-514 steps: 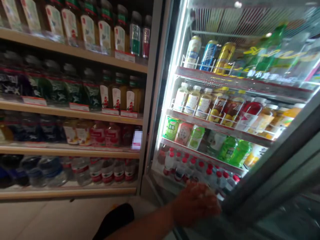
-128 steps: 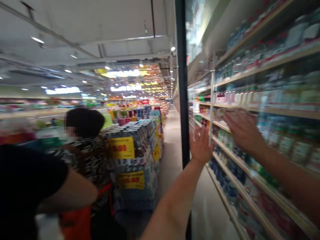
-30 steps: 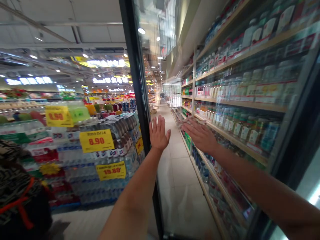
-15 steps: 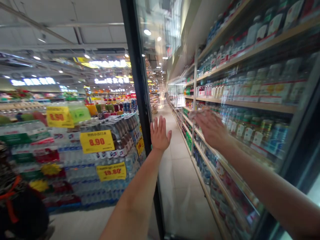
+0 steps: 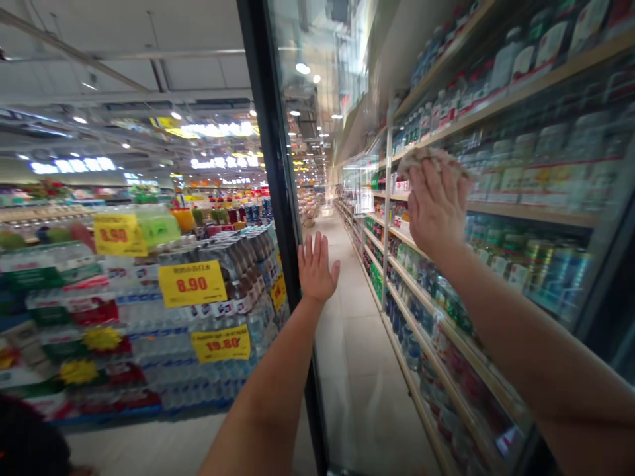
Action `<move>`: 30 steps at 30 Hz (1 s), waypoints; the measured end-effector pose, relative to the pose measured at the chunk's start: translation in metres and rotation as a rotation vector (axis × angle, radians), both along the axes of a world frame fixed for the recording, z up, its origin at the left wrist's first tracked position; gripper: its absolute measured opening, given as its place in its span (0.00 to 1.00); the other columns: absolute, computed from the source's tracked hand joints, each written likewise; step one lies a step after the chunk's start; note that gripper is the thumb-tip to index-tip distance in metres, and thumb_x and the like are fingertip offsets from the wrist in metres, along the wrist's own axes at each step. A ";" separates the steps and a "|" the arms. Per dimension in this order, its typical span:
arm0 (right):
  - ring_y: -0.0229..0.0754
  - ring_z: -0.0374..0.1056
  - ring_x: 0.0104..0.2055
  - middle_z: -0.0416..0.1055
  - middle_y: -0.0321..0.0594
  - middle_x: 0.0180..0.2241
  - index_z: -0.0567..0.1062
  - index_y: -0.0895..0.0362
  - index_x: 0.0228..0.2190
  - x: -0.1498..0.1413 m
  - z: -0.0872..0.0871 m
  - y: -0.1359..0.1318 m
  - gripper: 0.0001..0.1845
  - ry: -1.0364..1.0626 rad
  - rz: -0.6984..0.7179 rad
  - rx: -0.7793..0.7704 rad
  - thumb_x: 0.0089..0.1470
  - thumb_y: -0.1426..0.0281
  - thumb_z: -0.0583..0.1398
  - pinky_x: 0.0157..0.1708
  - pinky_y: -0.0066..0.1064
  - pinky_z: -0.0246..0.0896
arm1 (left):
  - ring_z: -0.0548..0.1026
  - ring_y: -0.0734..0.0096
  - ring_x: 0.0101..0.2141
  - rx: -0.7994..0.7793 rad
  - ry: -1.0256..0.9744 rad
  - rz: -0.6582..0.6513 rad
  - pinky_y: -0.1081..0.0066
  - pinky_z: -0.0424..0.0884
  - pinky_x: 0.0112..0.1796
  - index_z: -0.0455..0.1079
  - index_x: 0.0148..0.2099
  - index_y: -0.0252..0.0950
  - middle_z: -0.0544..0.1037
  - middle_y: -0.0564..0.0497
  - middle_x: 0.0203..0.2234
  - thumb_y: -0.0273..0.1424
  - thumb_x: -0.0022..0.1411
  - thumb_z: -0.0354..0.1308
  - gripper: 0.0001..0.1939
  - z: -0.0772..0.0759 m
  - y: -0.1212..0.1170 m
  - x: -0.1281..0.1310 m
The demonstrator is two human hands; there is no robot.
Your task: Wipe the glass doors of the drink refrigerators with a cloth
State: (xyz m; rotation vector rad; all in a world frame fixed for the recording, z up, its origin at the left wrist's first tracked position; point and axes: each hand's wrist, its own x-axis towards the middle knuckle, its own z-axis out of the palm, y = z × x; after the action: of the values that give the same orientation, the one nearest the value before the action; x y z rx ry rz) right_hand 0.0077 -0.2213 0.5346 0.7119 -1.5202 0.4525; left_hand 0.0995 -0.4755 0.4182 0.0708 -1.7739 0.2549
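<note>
A glass door (image 5: 367,403) with a dark frame (image 5: 278,165) stands in front of me. My left hand (image 5: 318,270) lies flat on the glass beside the frame, fingers stretched out and nothing in it. Higher up and to the right, my right hand (image 5: 437,205) presses a crumpled pale cloth (image 5: 430,157) against the pane. The cloth shows above and around the fingertips; the palm side is hidden.
Through the glass, shelves (image 5: 538,213) of bottled drinks run along the right, with a tiled aisle (image 5: 354,344) beside them. At left stand stacked drink packs (image 5: 163,337) with yellow price signs (image 5: 192,283). Part of a dark-clothed person (image 5: 32,436) shows at lower left.
Over the last second my right hand has moved up and to the right across the glass with the cloth. My left hand has stayed in place. The person at left has moved mostly out of view.
</note>
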 end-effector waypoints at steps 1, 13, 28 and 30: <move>0.62 0.47 0.72 0.53 0.47 0.70 0.58 0.58 0.68 0.002 0.002 -0.007 0.30 0.000 0.001 0.004 0.69 0.64 0.51 0.67 0.65 0.45 | 0.40 0.55 0.72 0.003 -0.001 -0.005 0.49 0.40 0.69 0.49 0.74 0.28 0.54 0.36 0.70 0.41 0.73 0.43 0.34 0.000 0.000 0.000; 0.53 0.40 0.74 0.48 0.36 0.72 0.53 0.52 0.69 0.002 0.065 -0.011 0.28 -0.062 0.012 0.070 0.72 0.64 0.45 0.71 0.59 0.38 | 0.40 0.55 0.72 -0.020 0.020 -0.025 0.50 0.40 0.69 0.48 0.74 0.27 0.54 0.35 0.70 0.41 0.74 0.42 0.34 0.001 -0.003 -0.008; 0.58 0.42 0.74 0.49 0.40 0.72 0.54 0.56 0.69 -0.002 0.064 -0.003 0.28 0.001 0.037 0.171 0.71 0.66 0.46 0.70 0.63 0.39 | 0.40 0.56 0.72 -0.015 0.029 -0.038 0.51 0.39 0.70 0.49 0.74 0.26 0.54 0.36 0.70 0.42 0.74 0.42 0.34 0.002 -0.003 -0.009; 0.54 0.43 0.74 0.52 0.38 0.71 0.56 0.55 0.68 0.000 0.046 -0.011 0.27 0.056 0.087 0.348 0.71 0.67 0.45 0.71 0.59 0.40 | 0.39 0.56 0.72 -0.022 0.033 -0.034 0.51 0.39 0.70 0.49 0.74 0.26 0.54 0.36 0.70 0.42 0.74 0.42 0.34 0.002 -0.003 -0.008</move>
State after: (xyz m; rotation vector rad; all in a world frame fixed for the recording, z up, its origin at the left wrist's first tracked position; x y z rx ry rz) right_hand 0.0076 -0.2321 0.5810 1.0564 -1.5357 0.2307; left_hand 0.0912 -0.4788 0.4201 0.0294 -1.7377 0.2470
